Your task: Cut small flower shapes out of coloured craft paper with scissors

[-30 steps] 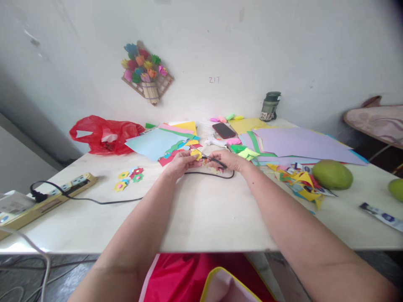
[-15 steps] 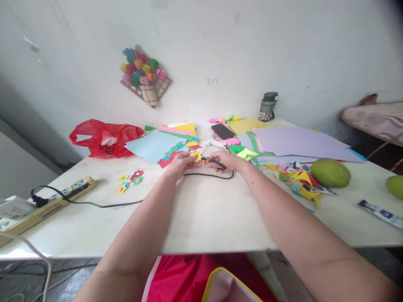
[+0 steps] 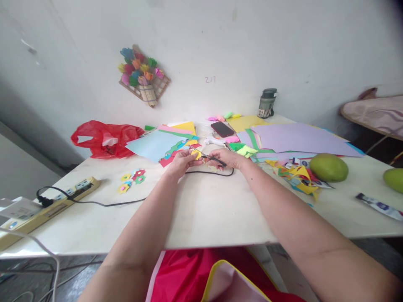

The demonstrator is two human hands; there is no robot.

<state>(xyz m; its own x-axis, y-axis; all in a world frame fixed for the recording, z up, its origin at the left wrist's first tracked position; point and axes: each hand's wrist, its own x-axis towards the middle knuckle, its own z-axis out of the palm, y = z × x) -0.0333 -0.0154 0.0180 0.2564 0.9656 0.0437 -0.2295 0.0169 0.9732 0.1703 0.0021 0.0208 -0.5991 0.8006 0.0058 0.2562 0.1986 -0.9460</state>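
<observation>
Near the middle of the table, my left hand [image 3: 183, 162] pinches a small piece of yellow paper [image 3: 196, 154] between thumb and fingers. My right hand [image 3: 227, 157] is closed round the dark handles of a pair of scissors [image 3: 201, 152], whose blades point left beside the yellow paper. A white glue gun [image 3: 215, 141] lies just beyond my hands. Its black cord [image 3: 210, 173] curves across the table below them. Small paper flowers [image 3: 130, 180] in yellow, red and green lie to the left of my left forearm.
A power strip [image 3: 53, 207] and a red plastic bag [image 3: 110, 136] are at left. Coloured paper sheets [image 3: 296, 138], a phone [image 3: 222, 129] and a tumbler [image 3: 267, 103] stand or lie behind. Yellow paper scraps [image 3: 299, 179], green mangoes [image 3: 329, 167] and a tube [image 3: 379, 206] are at right.
The view has shifted slightly. The scissors' blades now show more clearly beside the yellow paper, angled up to the left; both hands keep their hold in nearly the same place.
</observation>
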